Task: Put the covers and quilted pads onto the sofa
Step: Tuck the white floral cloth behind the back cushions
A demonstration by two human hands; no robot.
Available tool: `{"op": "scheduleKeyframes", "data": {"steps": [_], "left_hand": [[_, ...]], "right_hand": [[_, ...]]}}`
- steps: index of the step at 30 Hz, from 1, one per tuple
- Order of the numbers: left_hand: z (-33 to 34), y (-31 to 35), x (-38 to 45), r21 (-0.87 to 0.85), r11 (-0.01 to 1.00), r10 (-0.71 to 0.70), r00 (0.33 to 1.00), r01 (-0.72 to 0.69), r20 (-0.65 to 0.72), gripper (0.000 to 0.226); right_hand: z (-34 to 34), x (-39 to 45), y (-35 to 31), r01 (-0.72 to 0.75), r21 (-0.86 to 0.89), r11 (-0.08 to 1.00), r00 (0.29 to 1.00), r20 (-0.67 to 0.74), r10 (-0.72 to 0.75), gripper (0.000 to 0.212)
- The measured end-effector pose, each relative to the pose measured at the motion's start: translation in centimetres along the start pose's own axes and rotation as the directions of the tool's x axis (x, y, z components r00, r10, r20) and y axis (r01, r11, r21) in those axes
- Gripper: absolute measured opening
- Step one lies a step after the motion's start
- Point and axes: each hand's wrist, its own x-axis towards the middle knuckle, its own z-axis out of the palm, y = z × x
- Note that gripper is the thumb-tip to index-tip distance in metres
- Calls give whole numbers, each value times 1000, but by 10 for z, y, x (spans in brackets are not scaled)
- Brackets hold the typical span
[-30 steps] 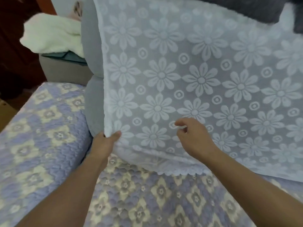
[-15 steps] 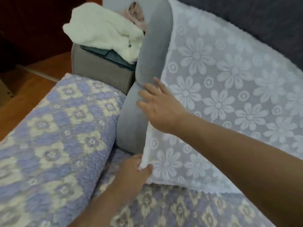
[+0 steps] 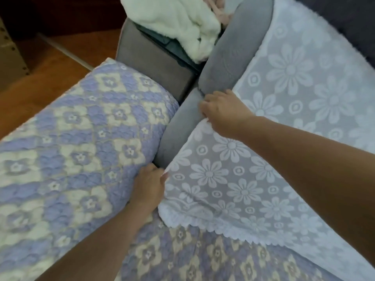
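Since before, our right hand (image 3: 225, 112) has dropped to pinch the lace cover (image 3: 284, 122) edge at the cushion (image 3: 233, 55) fold; left hand (image 3: 151, 187) fingers grip its near corner, keeping it taut for tucking.

There is one view only, from the person's head, looking steeply down and forward at the sofa from close by. Both forearms reach in from the near edge, the left hand (image 3: 149, 189) low in the middle, the right hand (image 3: 224, 112) farther up. The quilted pad (image 3: 67, 151) fills the near left, the lace cover (image 3: 284, 122) the right, and the wooden floor (image 3: 50, 63) shows at the far left. The wide lens bends the edges
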Motion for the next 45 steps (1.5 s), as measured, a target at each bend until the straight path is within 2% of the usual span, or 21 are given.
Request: {"op": "scheduleKeyframes", "data": {"steps": [4,7,8,9,10,12,15,18,20,22,23,24,26,28,31,34,36,38,40,42,45], "left_hand": [[29,-2,11,-339,910,-122,935,239,332,38],[50,-20,-8,-123,957,-152,815,262,559,54],[54,-30,-11,37,974,-209,816,226,539,46],[55,-40,-10,159,971,-229,886,179,402,37],[53,-48,-9,222,966,-176,963,129,205,28],[54,-54,-9,318,943,-105,994,100,-1,10],[62,-38,10,189,924,-340,940,331,15,5],[81,-48,52,41,918,-392,918,395,-58,35],[87,-63,73,7,897,-440,897,441,-36,49],[91,-62,80,27,901,-433,901,433,-3,50],[92,-57,78,50,912,-406,914,407,-28,46],[91,-46,75,113,924,-361,930,366,-66,44],[97,-47,69,127,919,-356,923,374,-148,42],[111,-70,75,141,915,-328,901,378,-283,32],[111,-83,80,279,889,-304,924,363,-233,19],[100,-73,72,287,902,-257,935,323,-245,31],[95,-63,45,297,937,-124,970,184,-208,25],[93,-57,16,431,882,211,978,-191,1,22],[102,-61,19,381,785,435,872,-489,224,34],[110,-67,38,420,730,435,840,-540,324,41],[117,-71,38,631,666,268,917,-398,295,56]], "right_hand": [[31,2,-1,-168,-5,986,973,-162,165,20],[48,1,-1,-217,-43,975,956,-210,203,17],[52,0,-2,-215,-41,976,952,-233,200,19],[55,0,-4,-221,-35,975,944,-261,204,23],[57,1,-6,-239,-41,970,931,-293,217,26],[58,4,-7,-293,-49,955,892,-375,254,32],[63,16,-2,-335,-91,938,830,-500,248,32],[84,29,-5,-376,-83,923,756,-603,254,24],[102,31,-25,-406,72,911,632,-698,337,20],[119,7,-80,-300,314,901,537,-725,431,27],[131,-17,-118,-222,447,866,565,-665,488,28],[149,-48,-158,-179,564,806,652,-546,526,26],[196,-110,-229,-277,719,638,817,-173,550,26],[245,-144,-263,-458,693,557,836,121,535,41],[271,-123,-270,-603,666,439,765,325,557,60],[276,-75,-261,-708,617,344,671,435,600,67],[277,-53,-253,-764,591,259,606,521,601,68],[276,-45,-247,-793,564,230,571,556,604,62],[278,-46,-246,-786,549,284,593,539,599,51],[280,-57,-253,-735,598,320,633,436,640,52],[282,-106,-270,-650,664,370,699,332,634,60]]}}
